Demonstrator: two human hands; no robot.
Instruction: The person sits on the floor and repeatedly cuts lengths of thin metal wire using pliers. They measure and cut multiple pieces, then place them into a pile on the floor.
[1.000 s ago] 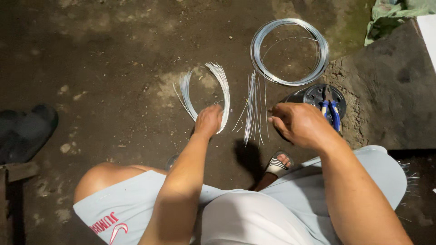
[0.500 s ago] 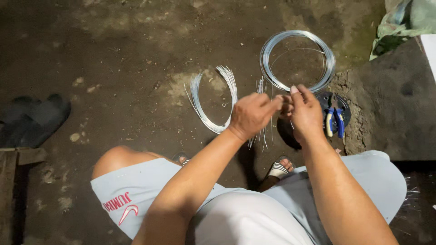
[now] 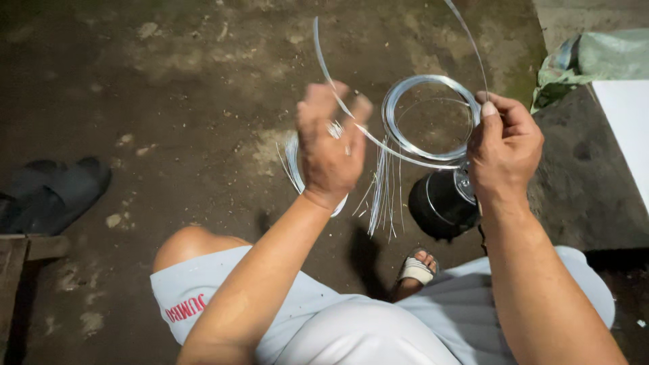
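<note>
Person sits low, knees and grey shorts [image 3: 284, 318] nearest, one sandalled foot [image 3: 416, 269] on the dirt floor. Left hand [image 3: 330, 152] and right hand [image 3: 506, 145] are raised, each pinched closed on an end of one wire strand [image 3: 399, 154] stretched between them. Below lie a cut wire bundle [image 3: 384, 192], a dark tin [image 3: 443, 203] and a wire coil [image 3: 426, 118]. Judged mid-job: some strands cut, much coil left.

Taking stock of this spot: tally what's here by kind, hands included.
Hands: 2, left hand, right hand
Wire coil: 1
Cut wire bundles: 2
Black round container: 1
Dark slippers: 2
Total: 8
</note>
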